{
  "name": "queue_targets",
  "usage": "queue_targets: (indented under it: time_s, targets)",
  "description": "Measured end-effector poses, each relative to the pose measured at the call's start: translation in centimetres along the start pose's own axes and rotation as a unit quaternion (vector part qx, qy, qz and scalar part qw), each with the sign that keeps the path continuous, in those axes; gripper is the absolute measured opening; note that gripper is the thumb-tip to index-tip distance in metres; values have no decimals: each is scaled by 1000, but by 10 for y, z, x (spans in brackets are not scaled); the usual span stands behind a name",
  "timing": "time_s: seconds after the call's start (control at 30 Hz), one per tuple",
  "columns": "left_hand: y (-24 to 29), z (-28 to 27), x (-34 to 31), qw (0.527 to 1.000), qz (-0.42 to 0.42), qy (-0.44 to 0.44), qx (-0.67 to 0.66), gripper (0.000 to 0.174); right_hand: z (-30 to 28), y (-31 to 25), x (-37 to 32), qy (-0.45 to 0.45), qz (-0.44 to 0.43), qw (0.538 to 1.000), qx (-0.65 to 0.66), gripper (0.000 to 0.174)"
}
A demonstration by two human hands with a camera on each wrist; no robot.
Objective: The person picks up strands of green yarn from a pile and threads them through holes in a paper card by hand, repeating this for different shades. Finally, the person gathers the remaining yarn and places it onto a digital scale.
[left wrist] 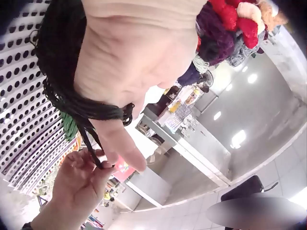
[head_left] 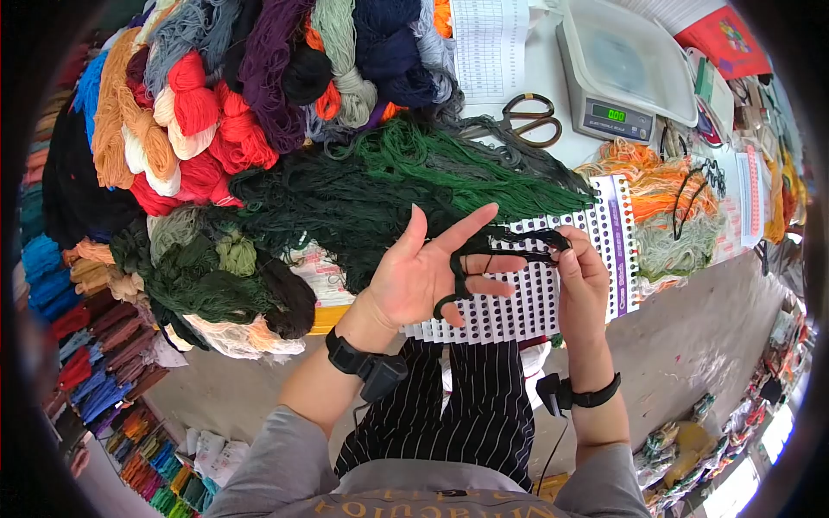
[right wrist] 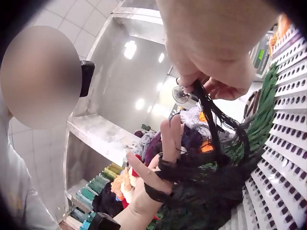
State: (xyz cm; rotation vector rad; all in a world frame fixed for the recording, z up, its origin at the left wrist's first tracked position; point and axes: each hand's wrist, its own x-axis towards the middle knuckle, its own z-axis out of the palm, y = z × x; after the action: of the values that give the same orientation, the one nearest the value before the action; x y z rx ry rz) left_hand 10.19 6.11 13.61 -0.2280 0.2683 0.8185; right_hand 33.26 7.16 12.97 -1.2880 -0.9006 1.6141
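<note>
Dark green, nearly black yarn (head_left: 345,203) lies heaped across the table beside brighter green yarn (head_left: 492,181). My left hand (head_left: 423,272) is palm up with fingers spread, dark strands looped around and between them; the loop crosses the fingers in the left wrist view too. To its right, my right hand (head_left: 583,281) pinches the dark strands (right wrist: 211,112) between thumb and fingertips, holding them stretched from the left hand. Both hands are over white strips punched with round holes (head_left: 527,302).
Coloured yarn bundles (head_left: 199,95) are piled at the back left. Scissors (head_left: 531,121) and an electronic scale (head_left: 609,116) stand behind the hands. Orange and pale green strands (head_left: 673,198) lie on the right. More yarn (head_left: 164,440) lies low at the left.
</note>
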Motion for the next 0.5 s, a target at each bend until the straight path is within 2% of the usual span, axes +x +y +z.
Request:
queue_targets:
  time_s: [0.03,0.1,0.13,0.2,0.23,0.27,0.33,0.37,0.4,0.43,0.47,0.5]
  targets:
    - [-2,-5,0,1000,0,0,0,77,1,0,0,-6,-5,1000,-7,14]
    - [-6,-17,1,993,-4,-121,-17,77,4,2,0,-15,-10,999,-31,12]
    - [-12,-17,2,993,-4,-121,-17,77,5,2,0,-25,-16,998,-55,10]
    - [-24,-11,5,972,18,-208,-110,83,6,6,-1,-25,-3,998,-58,8]
    - [-25,-6,4,985,22,-163,-57,82,6,7,-1,-24,-11,997,-72,7]
    - [-27,-12,7,985,23,-163,-59,82,7,7,-1,-23,-19,996,-86,6]
    - [-27,-19,17,943,60,-324,50,75,0,3,2,12,-90,984,-153,5]
    - [-26,-20,6,961,100,-247,80,69,-7,-1,2,60,-94,988,-108,7]
    - [-20,-14,-10,981,148,-90,85,61,-15,-10,5,110,-117,984,-76,12]
    - [-3,-17,-22,985,158,-23,60,55,-34,-17,9,106,-145,982,56,21]
    - [18,-9,-40,975,182,99,79,50,-51,-37,7,96,-142,974,148,28]
    - [36,-20,-60,954,237,178,50,44,-69,-56,7,127,-134,959,215,24]
